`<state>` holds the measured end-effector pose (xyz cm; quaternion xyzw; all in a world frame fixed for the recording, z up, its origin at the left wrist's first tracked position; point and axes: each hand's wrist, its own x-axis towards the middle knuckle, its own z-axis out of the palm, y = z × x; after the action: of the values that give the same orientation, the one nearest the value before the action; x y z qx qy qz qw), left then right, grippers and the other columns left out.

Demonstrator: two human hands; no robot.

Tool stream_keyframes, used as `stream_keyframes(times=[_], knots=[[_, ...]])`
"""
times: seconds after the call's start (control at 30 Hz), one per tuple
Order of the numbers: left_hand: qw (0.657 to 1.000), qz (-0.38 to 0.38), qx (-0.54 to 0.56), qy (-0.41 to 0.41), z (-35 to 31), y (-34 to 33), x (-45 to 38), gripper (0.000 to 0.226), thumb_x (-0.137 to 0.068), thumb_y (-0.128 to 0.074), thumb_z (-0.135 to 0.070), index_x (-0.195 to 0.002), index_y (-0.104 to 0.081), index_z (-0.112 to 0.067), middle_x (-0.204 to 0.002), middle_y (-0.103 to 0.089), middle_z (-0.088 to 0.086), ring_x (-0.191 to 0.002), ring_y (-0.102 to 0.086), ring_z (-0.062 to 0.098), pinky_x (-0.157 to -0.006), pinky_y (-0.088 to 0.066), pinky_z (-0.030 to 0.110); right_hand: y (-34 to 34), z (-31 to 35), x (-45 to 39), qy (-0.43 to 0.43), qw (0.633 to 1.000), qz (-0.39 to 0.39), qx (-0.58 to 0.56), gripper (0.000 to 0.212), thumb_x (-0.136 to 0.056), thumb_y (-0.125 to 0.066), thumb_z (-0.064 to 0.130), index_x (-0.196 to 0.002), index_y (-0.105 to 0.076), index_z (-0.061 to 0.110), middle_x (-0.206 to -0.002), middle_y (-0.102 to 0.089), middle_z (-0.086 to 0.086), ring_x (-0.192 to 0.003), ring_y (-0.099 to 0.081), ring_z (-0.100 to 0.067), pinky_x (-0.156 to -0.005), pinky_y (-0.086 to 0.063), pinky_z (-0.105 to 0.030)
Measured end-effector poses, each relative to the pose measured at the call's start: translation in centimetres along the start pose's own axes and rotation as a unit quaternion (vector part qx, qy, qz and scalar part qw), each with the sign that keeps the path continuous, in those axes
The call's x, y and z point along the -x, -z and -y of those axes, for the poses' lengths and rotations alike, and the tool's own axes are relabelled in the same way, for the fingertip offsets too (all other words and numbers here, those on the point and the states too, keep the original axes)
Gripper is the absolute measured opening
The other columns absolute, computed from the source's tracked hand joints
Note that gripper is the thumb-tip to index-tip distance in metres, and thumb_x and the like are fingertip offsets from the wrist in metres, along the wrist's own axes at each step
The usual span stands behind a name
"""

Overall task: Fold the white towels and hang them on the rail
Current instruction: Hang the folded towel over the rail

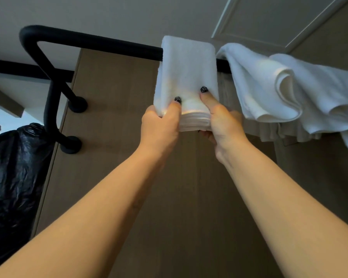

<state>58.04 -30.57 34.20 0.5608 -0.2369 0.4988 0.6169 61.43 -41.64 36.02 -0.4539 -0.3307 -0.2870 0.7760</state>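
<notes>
Folded towel (186, 77): white, one, draped over the black rail (100, 44), long axis running down from the rail toward the camera, stacked lower edges pointing at the person. It sits near the middle of the rail's visible run.

Loose towel (289, 91): white, one, unfolded and bunched over the rail just right of the folded one; the two look to be touching at the top, though the join is hard to read. Towels counted: two.

Left hand (161, 125): clamped on the folded towel's lower left corner, thumb on the front face, fingers hidden behind.

Right hand (222, 125): clamped on the lower right corner the same way, thumb in front. The hands are slightly apart, with the towel's layered edge between them.

Rail: one bar, bending down at its left end to two round wall mounts.

Surroundings: brown panel (113, 117) behind the rail; black plastic bag (10, 177) at lower left; pleated curtain (279, 131) below the loose towel.
</notes>
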Motion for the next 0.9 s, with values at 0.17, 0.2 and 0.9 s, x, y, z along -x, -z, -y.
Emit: stream_keyframes(times=[0.17,0.2,0.9], knots=[[0.999,0.017,0.0,0.045,-1.2,0.0,-0.1,0.058,-0.071,-0.062,-0.039,-0.118,-0.059,-0.004,-0.111,-0.068,0.014,-0.092,-0.068,0.023,-0.082,-0.058,0.041,1.0,0.4,-0.2,-0.055,0.995,0.062,0.061,0.055,-0.081,-0.067,0.053,-0.12,-0.062,0.016,-0.107,-0.072,-0.005,-0.088,-0.068,-0.016,-0.066,-0.051,-0.029],[0.998,0.021,0.003,0.051,-1.5,0.0,0.0,0.062,-0.068,-0.06,-0.04,-0.119,-0.058,-0.004,-0.112,-0.068,0.014,-0.091,-0.069,0.021,-0.08,-0.059,0.038,1.1,0.6,-0.3,-0.061,0.993,0.073,0.07,0.058,-0.081,-0.066,0.055,-0.124,-0.061,0.016,-0.11,-0.071,-0.006,-0.091,-0.068,-0.017,-0.066,-0.051,-0.029],[0.981,0.117,-0.135,0.079,-3.7,4.3,3.9,0.045,-0.068,-0.043,-0.076,-0.075,-0.043,-0.032,-0.086,-0.045,0.002,-0.093,-0.042,0.019,-0.089,-0.037,0.042,5.7,2.1,6.5,-0.076,0.938,0.056,0.332,0.05,-0.097,-0.036,0.056,-0.118,-0.059,0.016,-0.126,-0.059,-0.015,-0.112,-0.058,-0.033,-0.103,-0.044,-0.054]])
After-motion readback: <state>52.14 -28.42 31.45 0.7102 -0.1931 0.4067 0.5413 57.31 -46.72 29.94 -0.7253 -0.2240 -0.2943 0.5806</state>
